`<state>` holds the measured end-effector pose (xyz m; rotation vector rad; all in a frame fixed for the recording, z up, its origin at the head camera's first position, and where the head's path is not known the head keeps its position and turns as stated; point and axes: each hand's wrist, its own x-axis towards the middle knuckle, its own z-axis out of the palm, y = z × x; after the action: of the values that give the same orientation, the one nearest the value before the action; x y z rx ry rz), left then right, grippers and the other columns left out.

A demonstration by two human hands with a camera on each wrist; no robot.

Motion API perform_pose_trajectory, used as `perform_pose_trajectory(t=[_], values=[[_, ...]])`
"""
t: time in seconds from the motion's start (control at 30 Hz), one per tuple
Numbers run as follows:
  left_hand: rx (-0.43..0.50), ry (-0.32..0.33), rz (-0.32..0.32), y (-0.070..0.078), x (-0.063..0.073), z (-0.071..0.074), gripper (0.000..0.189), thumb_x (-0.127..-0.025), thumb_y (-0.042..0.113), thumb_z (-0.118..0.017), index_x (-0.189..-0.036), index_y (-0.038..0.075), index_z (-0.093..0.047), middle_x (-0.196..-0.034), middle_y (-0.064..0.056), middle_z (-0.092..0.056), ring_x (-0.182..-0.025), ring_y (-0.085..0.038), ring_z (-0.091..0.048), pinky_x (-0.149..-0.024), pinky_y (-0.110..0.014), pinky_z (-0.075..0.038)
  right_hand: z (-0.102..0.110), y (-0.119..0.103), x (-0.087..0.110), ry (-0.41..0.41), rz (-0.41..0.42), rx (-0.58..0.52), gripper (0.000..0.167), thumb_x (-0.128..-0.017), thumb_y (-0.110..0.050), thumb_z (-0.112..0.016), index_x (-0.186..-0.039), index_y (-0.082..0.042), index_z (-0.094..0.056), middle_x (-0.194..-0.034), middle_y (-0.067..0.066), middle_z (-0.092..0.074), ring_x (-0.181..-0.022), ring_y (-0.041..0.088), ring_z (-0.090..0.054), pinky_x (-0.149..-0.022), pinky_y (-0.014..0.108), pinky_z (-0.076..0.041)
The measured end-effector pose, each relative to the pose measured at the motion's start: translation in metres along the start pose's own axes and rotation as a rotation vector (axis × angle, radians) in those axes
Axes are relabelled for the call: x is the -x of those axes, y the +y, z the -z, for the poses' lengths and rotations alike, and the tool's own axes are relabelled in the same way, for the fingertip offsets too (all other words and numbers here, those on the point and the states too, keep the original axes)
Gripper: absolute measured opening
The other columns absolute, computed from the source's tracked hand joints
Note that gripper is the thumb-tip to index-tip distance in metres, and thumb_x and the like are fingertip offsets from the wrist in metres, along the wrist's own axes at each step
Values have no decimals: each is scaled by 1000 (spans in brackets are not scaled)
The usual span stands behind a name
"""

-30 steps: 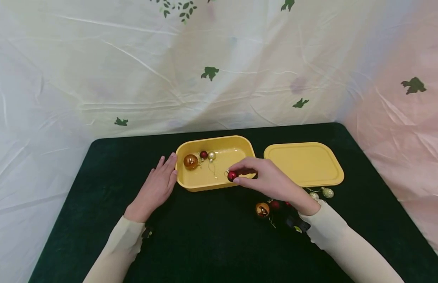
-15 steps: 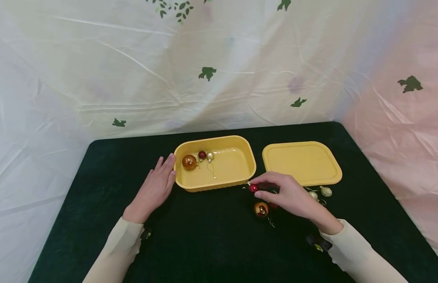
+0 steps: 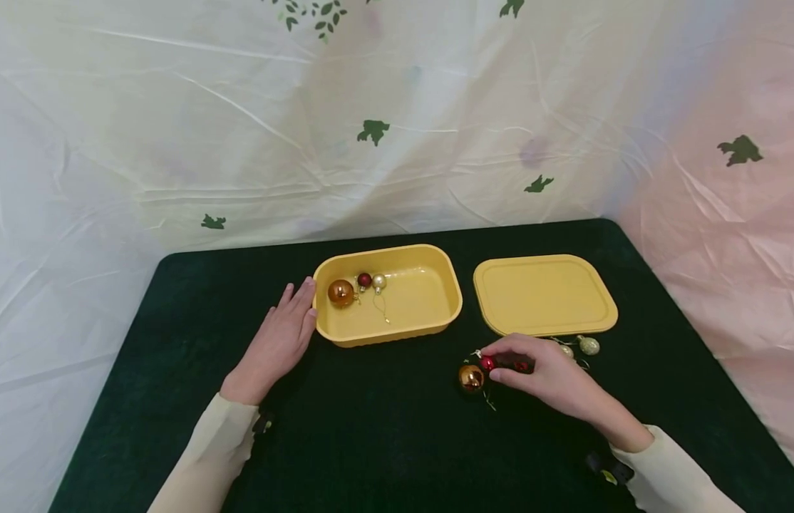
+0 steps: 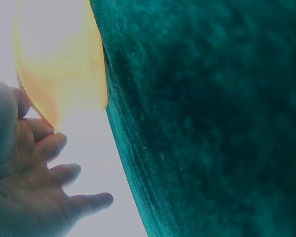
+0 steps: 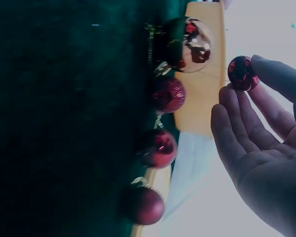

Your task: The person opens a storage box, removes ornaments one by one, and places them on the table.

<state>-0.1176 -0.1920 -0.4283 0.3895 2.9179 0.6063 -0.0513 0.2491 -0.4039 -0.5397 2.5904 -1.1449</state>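
Observation:
My left hand (image 3: 278,338) lies with straight fingers against the left end of a yellow box (image 3: 423,328). Inside the box are a large amber bauble (image 3: 341,293), a small dark red bauble (image 3: 364,280) and a small pale gold bauble (image 3: 379,282) with a string loop. To the right of the box, my right hand (image 3: 544,370) pinches a small shiny red bauble (image 5: 241,74) between thumb and fingers. A large copper-gold bauble (image 3: 470,378) stands on the cloth just left of that hand. Several red baubles lie under the hand, among them a textured one (image 5: 169,95).
A flat yellow lid (image 3: 547,296) lies right of the box. Glittery pale gold baubles (image 3: 589,345) sit at its front edge. Dark green cloth (image 3: 371,442) covers the table, and a patterned white curtain (image 3: 256,142) hangs behind.
My right hand has moved from over the box's right front corner, rightward and toward me, carrying the red bauble to the loose baubles. My left hand has stayed by the box.

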Motion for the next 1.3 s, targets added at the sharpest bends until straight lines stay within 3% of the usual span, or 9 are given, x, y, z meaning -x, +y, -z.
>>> perform_pose_trajectory(t=[0.2, 0.47, 1.3], values=[[7, -5, 3, -1, -1, 1, 64, -114, 41, -31, -168, 20, -3, -174, -3, -7, -159, -36, -5, -120, -69, -16, -2, 15, 9, -16, -15, -12, 30, -96, -34, -75, -125, -27, -70, -116, -12, -70, -103, 8, -67, -90, 30, -57], [9, -9, 2, -2, -1, 3, 64, -114, 41, -30, -168, 19, -2, -174, -4, -6, -159, -37, -5, -120, -70, -16, -4, 29, 21, -51, 3, 6, 29, -96, -34, -76, -123, -27, -70, -118, -11, -70, -104, 6, -67, -90, 30, -57], [11, -11, -7, -1, -1, 2, 63, -114, 39, -30, -168, 18, -3, -174, -7, -8, -158, -37, -6, -119, -71, -17, -7, 43, 30, -133, -18, -54, 28, -95, -29, -76, -121, -20, -71, -113, -6, -70, -98, 7, -67, -82, 28, -57]])
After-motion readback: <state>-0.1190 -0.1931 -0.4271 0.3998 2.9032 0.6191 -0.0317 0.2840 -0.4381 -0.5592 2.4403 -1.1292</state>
